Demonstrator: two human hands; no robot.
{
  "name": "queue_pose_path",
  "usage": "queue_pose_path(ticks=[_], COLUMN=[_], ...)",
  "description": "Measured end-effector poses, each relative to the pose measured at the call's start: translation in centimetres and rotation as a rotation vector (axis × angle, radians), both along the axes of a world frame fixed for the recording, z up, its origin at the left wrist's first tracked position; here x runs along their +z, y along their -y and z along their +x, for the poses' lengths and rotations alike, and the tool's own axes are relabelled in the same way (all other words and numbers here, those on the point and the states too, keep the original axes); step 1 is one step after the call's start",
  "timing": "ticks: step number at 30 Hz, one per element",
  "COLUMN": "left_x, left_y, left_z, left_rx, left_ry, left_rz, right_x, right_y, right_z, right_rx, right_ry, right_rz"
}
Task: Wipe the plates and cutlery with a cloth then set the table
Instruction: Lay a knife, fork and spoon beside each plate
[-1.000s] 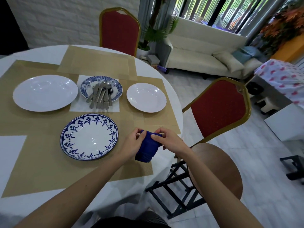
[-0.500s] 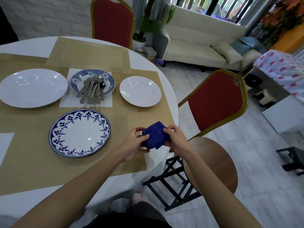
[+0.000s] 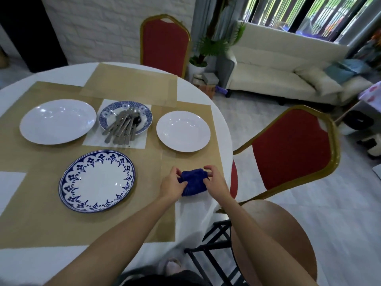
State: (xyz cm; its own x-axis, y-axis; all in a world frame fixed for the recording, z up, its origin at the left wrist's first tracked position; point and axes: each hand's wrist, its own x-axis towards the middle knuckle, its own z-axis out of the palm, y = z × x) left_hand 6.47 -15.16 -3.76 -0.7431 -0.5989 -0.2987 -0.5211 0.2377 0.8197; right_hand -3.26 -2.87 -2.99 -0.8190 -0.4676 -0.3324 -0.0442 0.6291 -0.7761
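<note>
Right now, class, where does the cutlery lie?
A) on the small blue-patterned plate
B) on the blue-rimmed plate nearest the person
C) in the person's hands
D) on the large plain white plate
A: the cutlery lies heaped on the small blue-patterned plate, which sits on a white napkin; the left hand and right hand hold only the blue cloth.

Bright daylight from the windows [image 3: 309, 15] — slight motion blur, wide-angle bowing at edges.

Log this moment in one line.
left hand: grips blue cloth | right hand: holds blue cloth | cutlery: piled on small patterned plate | wiping: not begun
</note>
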Motion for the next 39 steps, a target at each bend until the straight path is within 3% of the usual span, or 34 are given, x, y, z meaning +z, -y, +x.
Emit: queue_pose_path(ticks=[6, 10, 16, 23, 29, 33, 39], left_x=[-1.8, -2.2, -2.9, -1.2, -1.4, -1.2, 0.8], left_y=[-0.5, 0.1, 3.9, 10.9, 15.4, 18.2, 20.4], left_z=[0.0, 0.2, 3.6, 11.1, 16.3, 18.1, 19.4], left_rx=[-0.096, -0.112, -0.041, 0.223, 0.539, 0.463, 0.292], left_ry=[0.122, 0.114, -0.081, 0.049, 0.313, 0.24, 0.127], left_rz=[-0.342, -0.483, -0.624, -0.863, -0.545, -0.29, -0.177], right_x=[-3.0, -2.9, -1.5, -0.7, -0.6, -1.5, -1.2], right_y=[-0.3, -0.3, 2.8, 8.8, 14.8, 17.2, 18.6], right_z=[-0.5, -1.8, -2.7, 0.4, 5.5, 8.1, 11.0], right_rx=[0.227, 0.364, 0.515, 0.679, 0.585, 0.462, 0.368], right_ry=[-0.379, -0.598, -0.528, -0.438, -0.137, 0.063, 0.013], right_rz=[0.337, 0.314, 0.045, 0.005, -0.016, 0.007, 0.01])
